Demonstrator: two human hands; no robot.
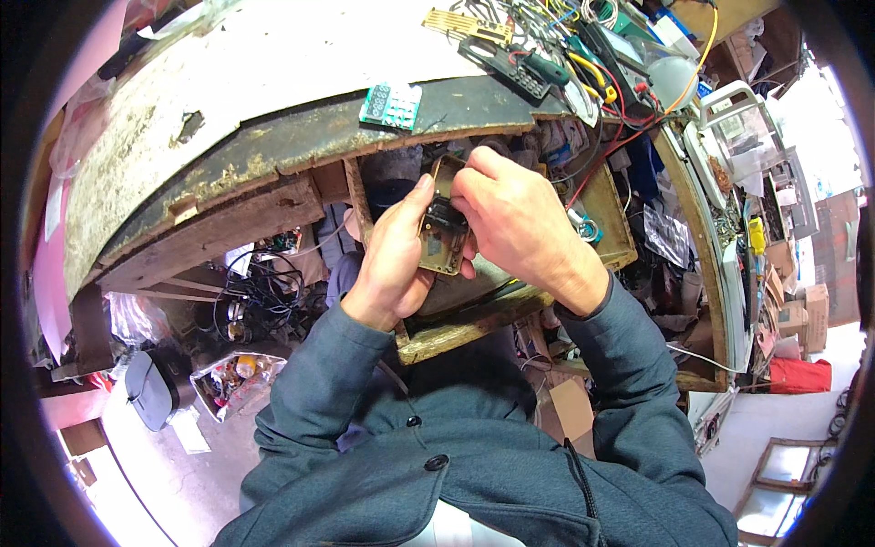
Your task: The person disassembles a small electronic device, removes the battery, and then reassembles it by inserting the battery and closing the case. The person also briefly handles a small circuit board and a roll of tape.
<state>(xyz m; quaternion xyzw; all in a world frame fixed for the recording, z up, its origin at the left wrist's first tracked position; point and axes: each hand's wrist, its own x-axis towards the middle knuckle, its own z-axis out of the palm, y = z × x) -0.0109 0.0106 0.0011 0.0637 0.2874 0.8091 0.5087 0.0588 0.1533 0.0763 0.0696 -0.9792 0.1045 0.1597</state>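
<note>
Well — shallow, round-cornered casing (pixel 436 246) between 2 hands (pixel 394 255) (pixel 515 219)

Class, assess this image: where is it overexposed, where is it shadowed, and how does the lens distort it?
Head view: bench top washed out nearly white, floor fading to glare toward the left; head view: black cables under the bench in shadow; head view: the bench's front edge bows, with dark corners; head view: small open case in the left hand visible, inner details unclear.
</note>
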